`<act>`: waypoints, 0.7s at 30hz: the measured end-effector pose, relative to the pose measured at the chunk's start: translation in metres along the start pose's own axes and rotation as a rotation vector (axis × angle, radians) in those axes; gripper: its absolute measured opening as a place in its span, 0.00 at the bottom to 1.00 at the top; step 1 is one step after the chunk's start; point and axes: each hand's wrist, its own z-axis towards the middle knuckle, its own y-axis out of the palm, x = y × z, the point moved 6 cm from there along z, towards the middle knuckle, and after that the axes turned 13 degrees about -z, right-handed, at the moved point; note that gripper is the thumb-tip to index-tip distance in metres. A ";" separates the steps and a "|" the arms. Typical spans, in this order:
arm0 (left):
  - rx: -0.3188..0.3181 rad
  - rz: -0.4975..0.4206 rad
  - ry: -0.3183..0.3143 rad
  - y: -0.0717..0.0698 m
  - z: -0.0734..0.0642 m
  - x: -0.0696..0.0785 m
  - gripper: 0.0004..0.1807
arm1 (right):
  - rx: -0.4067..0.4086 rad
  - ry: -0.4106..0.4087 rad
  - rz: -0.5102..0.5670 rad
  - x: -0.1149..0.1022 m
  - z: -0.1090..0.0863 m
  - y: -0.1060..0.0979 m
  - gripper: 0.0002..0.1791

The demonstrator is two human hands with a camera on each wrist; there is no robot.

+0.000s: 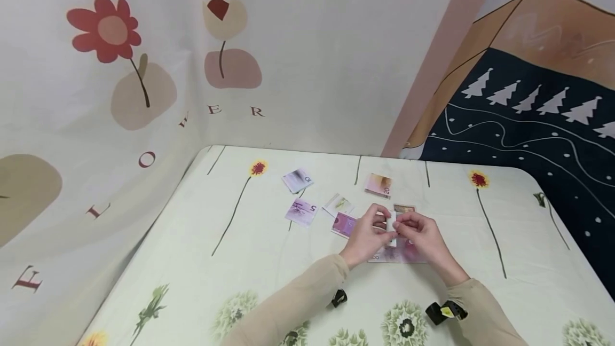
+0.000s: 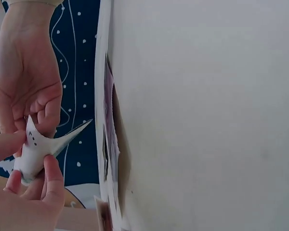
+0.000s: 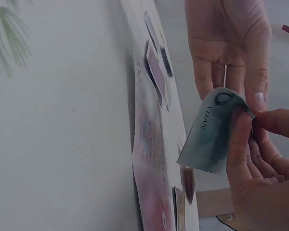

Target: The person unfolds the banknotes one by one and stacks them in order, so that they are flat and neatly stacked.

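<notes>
Both hands hold a green banknote point(image 3: 197, 134) printed with "YUAN", bent over into a curve, above the table. My left hand point(image 1: 367, 235) pinches it from the left, thumb low and fingers above. From the other side, my right hand point(image 1: 424, 235) pinches its edge between thumb and fingers. The note's pale back point(image 2: 36, 156) shows in the left wrist view, its ends sticking up. Below the hands lies a large pinkish note point(image 1: 381, 256), partly hidden by them. A purple note point(image 1: 342, 224) lies beside the left hand, and a brown note point(image 1: 404, 209) just beyond the fingers.
Farther out lie a purple 5 note point(image 1: 301, 211), a bluish 10 note point(image 1: 298, 180), an orange 20 note point(image 1: 378, 185) and a pale greenish note point(image 1: 338, 204). The tablecloth point(image 1: 240, 271) is flower-printed. Printed curtains point(image 1: 326, 68) rise behind the table.
</notes>
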 end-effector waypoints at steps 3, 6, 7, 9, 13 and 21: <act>-0.003 -0.006 -0.011 -0.002 -0.001 0.000 0.19 | -0.015 -0.002 0.007 0.000 0.000 0.002 0.09; -0.008 -0.001 -0.012 -0.003 -0.001 0.002 0.19 | -0.016 0.005 0.004 0.001 0.000 0.003 0.09; -0.008 -0.003 -0.016 -0.003 -0.002 0.002 0.20 | -0.016 0.007 0.002 0.002 0.000 0.003 0.09; -0.006 -0.023 -0.027 -0.004 -0.002 0.001 0.21 | -0.015 0.010 -0.007 0.002 0.000 0.003 0.09; 0.012 -0.097 -0.064 -0.007 -0.002 -0.004 0.23 | -0.025 0.007 -0.031 0.004 0.001 0.003 0.09; 0.024 -0.039 -0.098 -0.013 -0.005 -0.010 0.22 | -0.036 0.015 -0.083 0.005 -0.002 -0.003 0.09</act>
